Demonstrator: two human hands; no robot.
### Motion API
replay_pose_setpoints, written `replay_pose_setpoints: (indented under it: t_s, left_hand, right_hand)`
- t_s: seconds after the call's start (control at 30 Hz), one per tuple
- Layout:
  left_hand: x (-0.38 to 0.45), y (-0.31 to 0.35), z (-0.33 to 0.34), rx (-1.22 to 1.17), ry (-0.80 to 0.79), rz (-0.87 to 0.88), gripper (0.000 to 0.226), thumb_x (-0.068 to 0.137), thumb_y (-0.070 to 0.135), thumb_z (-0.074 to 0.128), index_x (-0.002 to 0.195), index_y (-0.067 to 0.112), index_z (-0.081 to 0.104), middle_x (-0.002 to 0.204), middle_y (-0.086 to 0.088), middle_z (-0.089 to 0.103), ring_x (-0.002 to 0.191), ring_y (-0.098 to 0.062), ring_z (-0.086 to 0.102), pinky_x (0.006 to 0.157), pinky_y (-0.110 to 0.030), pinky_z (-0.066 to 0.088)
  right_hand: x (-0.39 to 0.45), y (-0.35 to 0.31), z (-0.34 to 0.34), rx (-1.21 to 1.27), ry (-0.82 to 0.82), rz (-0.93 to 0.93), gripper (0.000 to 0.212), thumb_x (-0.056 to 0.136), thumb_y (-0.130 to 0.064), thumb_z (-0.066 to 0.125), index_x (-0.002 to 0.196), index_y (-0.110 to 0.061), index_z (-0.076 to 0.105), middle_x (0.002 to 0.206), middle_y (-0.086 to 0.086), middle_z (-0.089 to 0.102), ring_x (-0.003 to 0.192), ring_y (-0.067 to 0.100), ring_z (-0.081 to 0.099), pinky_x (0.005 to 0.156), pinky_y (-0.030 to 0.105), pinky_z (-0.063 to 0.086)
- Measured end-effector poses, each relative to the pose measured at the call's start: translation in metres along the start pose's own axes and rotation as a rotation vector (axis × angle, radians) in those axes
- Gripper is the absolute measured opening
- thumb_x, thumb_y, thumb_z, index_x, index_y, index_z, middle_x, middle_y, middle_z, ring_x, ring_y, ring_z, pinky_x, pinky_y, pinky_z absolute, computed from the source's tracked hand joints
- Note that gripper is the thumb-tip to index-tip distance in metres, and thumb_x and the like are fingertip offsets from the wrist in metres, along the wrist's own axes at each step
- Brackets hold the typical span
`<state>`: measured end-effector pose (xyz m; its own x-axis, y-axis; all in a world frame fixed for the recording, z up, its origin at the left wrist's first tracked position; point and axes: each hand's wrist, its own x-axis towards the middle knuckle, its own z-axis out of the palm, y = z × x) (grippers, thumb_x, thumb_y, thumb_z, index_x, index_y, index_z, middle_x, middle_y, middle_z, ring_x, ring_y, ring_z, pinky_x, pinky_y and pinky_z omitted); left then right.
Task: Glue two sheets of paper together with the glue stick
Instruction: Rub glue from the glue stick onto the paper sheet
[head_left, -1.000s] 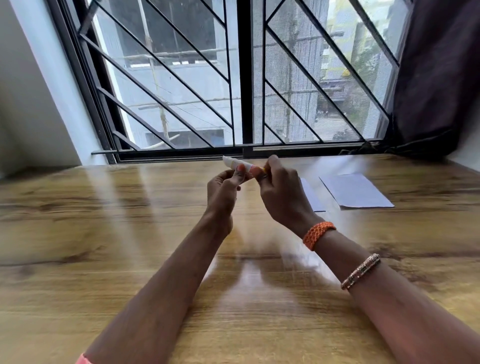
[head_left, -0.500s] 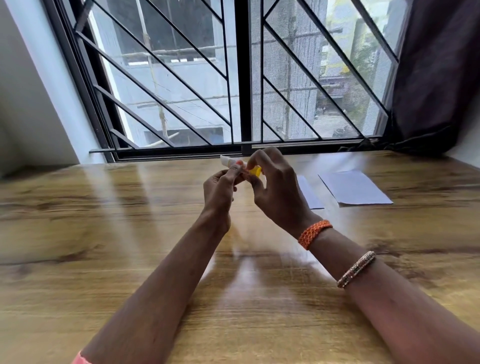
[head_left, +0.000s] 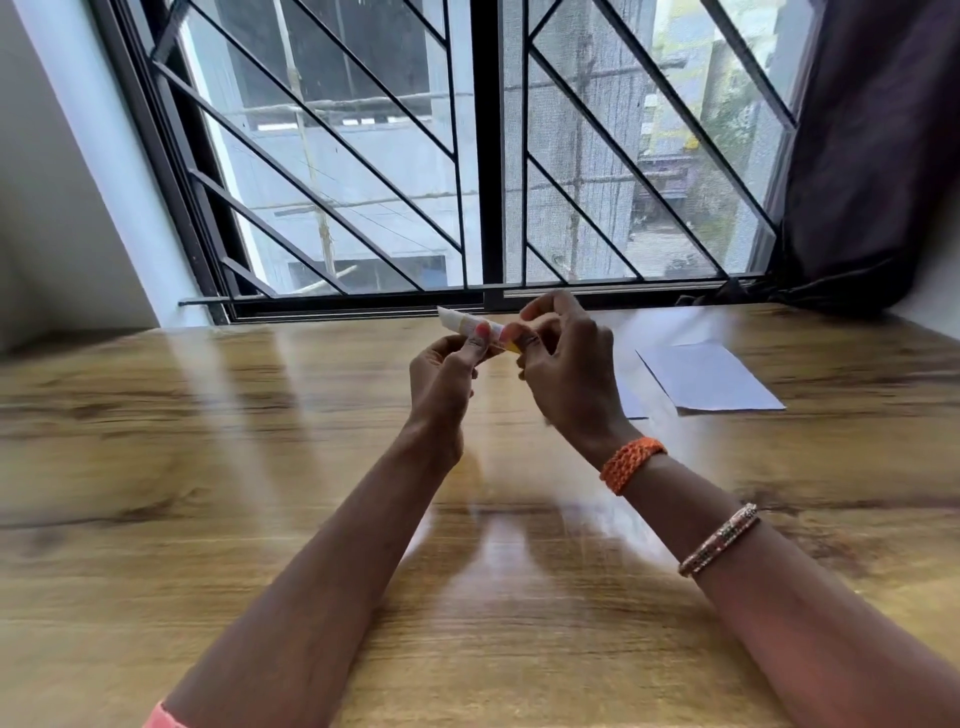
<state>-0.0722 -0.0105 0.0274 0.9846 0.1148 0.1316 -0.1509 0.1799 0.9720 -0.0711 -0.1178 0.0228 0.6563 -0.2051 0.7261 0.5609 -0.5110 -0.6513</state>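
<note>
Closest to the camera, both forearms are stretched out over the wooden table, which is glossy and catches a lot of window glare. An orange braided band and a thin metal bangle are worn on the right arm.

Further out, the glue tube is held up in the air between both hands, well above the tabletop. The left hand is pinched around the white body of it, thumb and fingertips curled on the middle. The right hand is curled at the yellow cap end, fingers bent in around it, so a cap twist-off is probably what's going on, though the exact finger contact is hidden behind the knuckles.

Handling-wise, it looks small, light and a bit squishy, more tube than rigid stick, so the body is best gripped firmly but not squeezed hard or glue could get pushed out once the cap is off. The cap is tiny and likely easy to drop or lose.

Beyond the right hand, two sheets of paper are lying flat on the table: one paper sheet in plain sight, and a second sheet mostly hidden behind the right hand. Both are untouched, thin and floppy, and would likely slide on that slick surface unless held down while glue is applied.

Farthest back, a barred window and a dark curtain can be seen.
</note>
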Motion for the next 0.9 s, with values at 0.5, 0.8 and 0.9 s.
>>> replay_pose_setpoints:
  t_s: [0.5, 0.8, 0.9]
  left_hand:
    - [0.006, 0.0, 0.0, -0.088, 0.016, -0.097, 0.022, 0.087, 0.036, 0.059, 0.074, 0.019, 0.064, 0.077, 0.005, 0.064, 0.074, -0.011, 0.042, 0.072, -0.031, 0.032]
    - [0.003, -0.001, 0.0, -0.073, -0.053, -0.033, 0.018, 0.089, 0.031, 0.059, 0.075, 0.021, 0.063, 0.079, 0.005, 0.067, 0.073, -0.009, 0.041, 0.068, -0.026, 0.033]
    - [0.002, -0.005, 0.001, -0.05, -0.091, 0.007, 0.017, 0.09, 0.026, 0.059, 0.074, 0.022, 0.063, 0.08, 0.004, 0.065, 0.071, -0.008, 0.041, 0.069, -0.027, 0.034]
  right_hand:
    - [-0.003, -0.007, -0.001, -0.494, -0.084, -0.482, 0.025, 0.073, 0.015, 0.062, 0.094, 0.002, 0.057, 0.085, 0.017, 0.062, 0.081, 0.033, 0.061, 0.058, 0.035, 0.052]
    - [-0.008, -0.011, -0.001, -0.524, -0.095, -0.233, 0.017, 0.094, -0.011, 0.043, 0.091, 0.0, 0.056, 0.087, 0.024, 0.065, 0.081, 0.043, 0.06, 0.06, 0.03, 0.029]
    - [-0.005, -0.006, -0.004, -0.451, -0.2, -0.065, 0.035, 0.101, -0.021, 0.03, 0.098, -0.001, 0.059, 0.094, 0.023, 0.065, 0.087, 0.04, 0.058, 0.062, 0.024, 0.02]
